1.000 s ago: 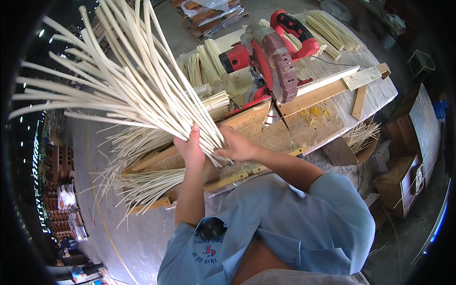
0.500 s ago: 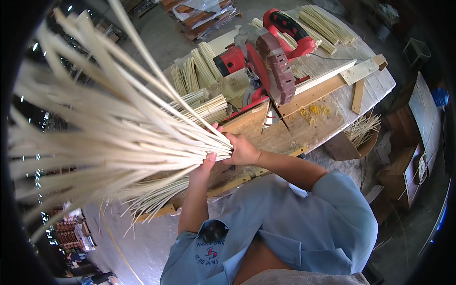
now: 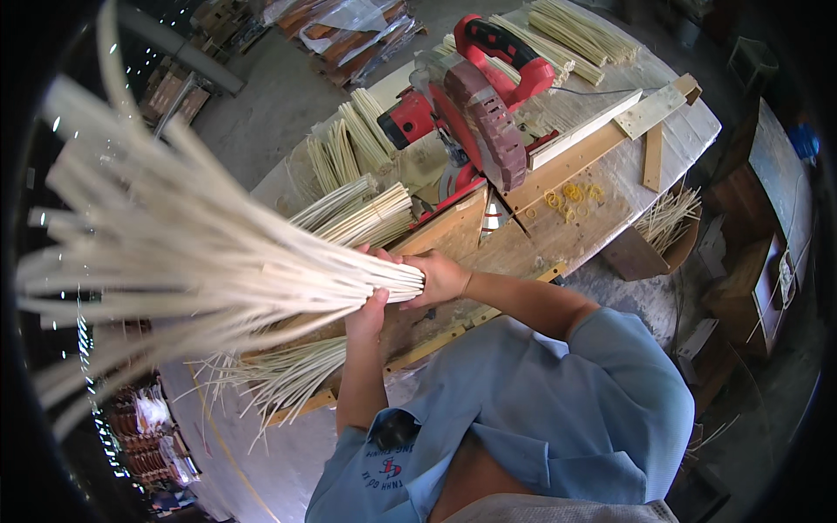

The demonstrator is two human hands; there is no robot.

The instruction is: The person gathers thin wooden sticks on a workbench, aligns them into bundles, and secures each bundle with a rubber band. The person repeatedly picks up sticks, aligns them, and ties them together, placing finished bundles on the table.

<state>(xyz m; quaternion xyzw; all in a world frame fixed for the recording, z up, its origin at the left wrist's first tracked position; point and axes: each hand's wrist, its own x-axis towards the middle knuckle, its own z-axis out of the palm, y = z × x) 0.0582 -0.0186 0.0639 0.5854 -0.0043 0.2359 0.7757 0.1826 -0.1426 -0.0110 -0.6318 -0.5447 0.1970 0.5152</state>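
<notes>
A thick bundle of pale rattan-like canes (image 3: pixel 261 261) fans out to the left, its far ends blurred by motion. Wrapped round its gathered end from below, my left hand (image 3: pixel 367 314) has the thumb on top and fingertips showing at the far side. My right hand (image 3: pixel 442 277) grips the same bundle at its cut ends, fingers partly hidden behind the canes. Beyond my hands stands a red miter saw (image 3: pixel 488 113) on the wooden bench. Under the bundle, more loose canes (image 3: pixel 292 375) lie along the bench's near edge.
Tied bundles of cut canes (image 3: pixel 362 218) lie left of the saw, with others (image 3: pixel 584 35) at the bench's far end. Yellow rubber bands (image 3: pixel 573 199) are scattered on the worktop (image 3: pixel 602 222). A cardboard box (image 3: pixel 641 253) of offcuts sits to the right of the bench.
The canes' gathered ends have come closer together. Their fanned ends have swung, and my left hand's fingers now reach further round the bundle. The view has shifted slightly.
</notes>
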